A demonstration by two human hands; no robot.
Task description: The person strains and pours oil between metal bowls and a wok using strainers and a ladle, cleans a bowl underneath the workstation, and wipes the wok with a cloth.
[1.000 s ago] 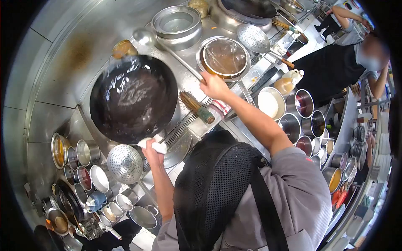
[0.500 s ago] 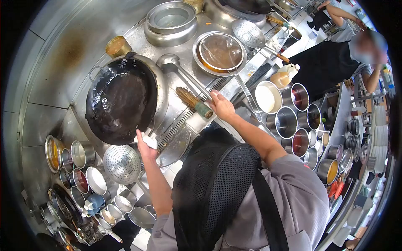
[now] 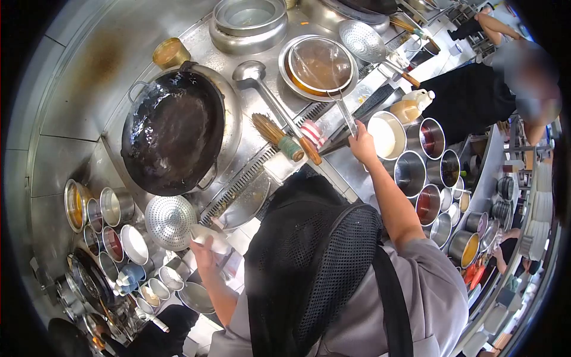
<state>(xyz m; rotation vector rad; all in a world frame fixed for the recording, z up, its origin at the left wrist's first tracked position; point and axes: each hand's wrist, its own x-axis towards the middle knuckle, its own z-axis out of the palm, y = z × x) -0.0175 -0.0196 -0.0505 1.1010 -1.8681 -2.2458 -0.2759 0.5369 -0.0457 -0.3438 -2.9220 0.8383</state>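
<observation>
My left hand [image 3: 205,253] is closed on a white cloth [image 3: 215,239], beside the perforated skimmer [image 3: 170,222]. Away from it, the dark wok [image 3: 172,134] rests on its burner ring with a glossy wet inside. My right hand [image 3: 363,146] grips the long metal handle of a fine-mesh strainer [image 3: 319,62]. That strainer lies over a basin [image 3: 285,80] of brownish-orange liquid. Left of my right hand lie a ladle [image 3: 250,71] with a wooden handle, a bamboo wok brush [image 3: 278,135] with a green-wrapped grip, and a red-and-white striped cloth [image 3: 313,132].
Several pots stand at right, among them one with white contents [image 3: 386,135] and one with red sauce [image 3: 427,204]. A plastic jug [image 3: 410,107] is behind them. More containers [image 3: 135,244] crowd the lower left. A person in a black apron [image 3: 470,95] stands at upper right.
My right hand has let go of the ladle handle and moved right onto the strainer handle. My left hand has drawn back from the wok's edge with the white cloth.
</observation>
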